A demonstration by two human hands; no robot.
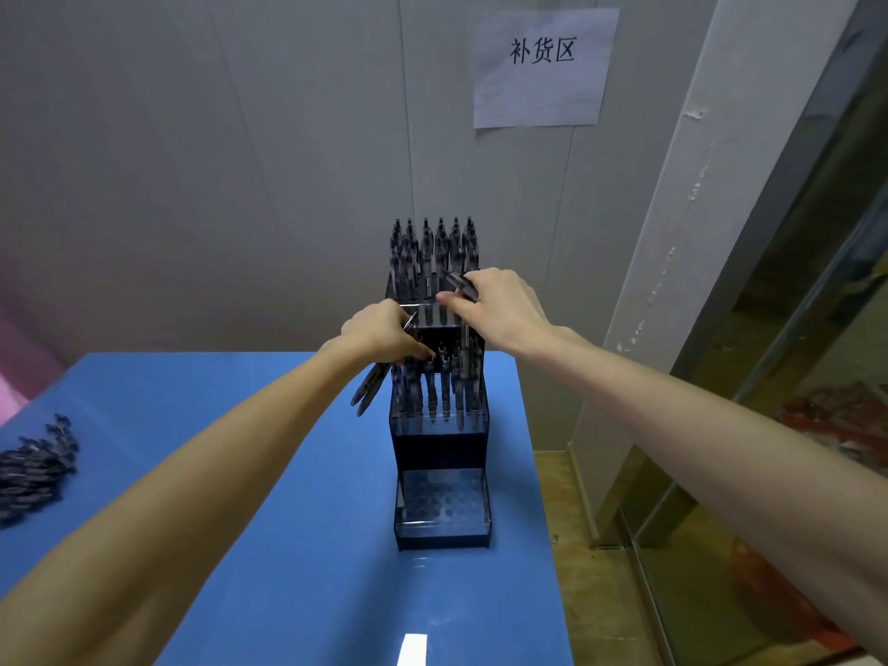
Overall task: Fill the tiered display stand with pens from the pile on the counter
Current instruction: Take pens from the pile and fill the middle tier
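A dark tiered display stand (442, 516) sits on the blue counter (269, 545), right of centre. Its top tier and a middle tier hold upright dark pens (432, 247); the lowest tier shows empty holes. My left hand (379, 331) grips a small bundle of pens (367, 389) beside the stand's left side, their ends hanging down. Over the stand's upper right, my right hand (495, 305) pinches a single pen (461, 283). The pen pile (33, 466) lies at the counter's far left edge.
A wall stands close behind the stand, with a paper sign (543, 67) taped up high. The counter's right edge drops to the floor, beside a glass-fronted frame (793, 377). A small white label (412, 648) lies at the counter's near edge.
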